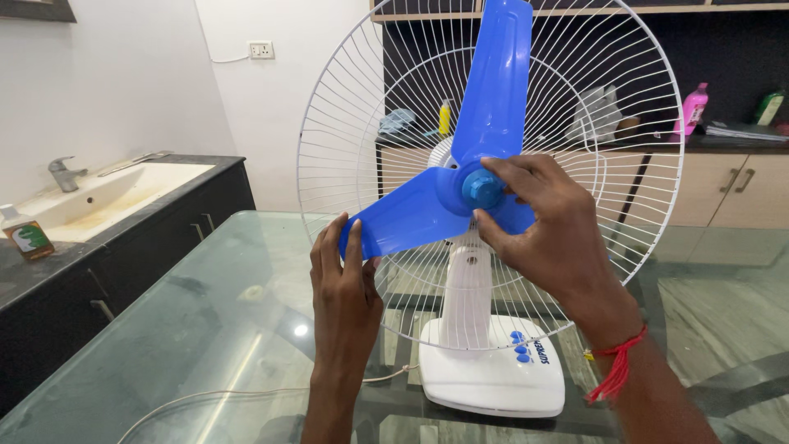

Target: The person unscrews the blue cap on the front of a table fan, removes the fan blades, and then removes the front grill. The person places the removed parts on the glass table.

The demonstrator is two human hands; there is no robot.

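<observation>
Blue plastic, three-bladed: the fan blade (460, 177) sits on the motor shaft in front of the white rear wire guard (575, 107), with no front guard fitted, on a table fan whose white base (485, 374) stands on the glass table (205, 312). The right hand (542, 234) reaches in from 4 o'clock, thumb and forefinger pinching the blue hub cap (482, 189) at the centre of the blade. The left hand (345, 296), from 6 o'clock, presses its straight, closed fingers against the tip of the 8 o'clock blade, holding it from turning. Judged from this grip, the cap is best turned squarely on its thread while the left hand braces the blade firmly, without bending the thin tip toward the wires. A white cord (246, 393) trails from the base toward 8 o'clock.
</observation>
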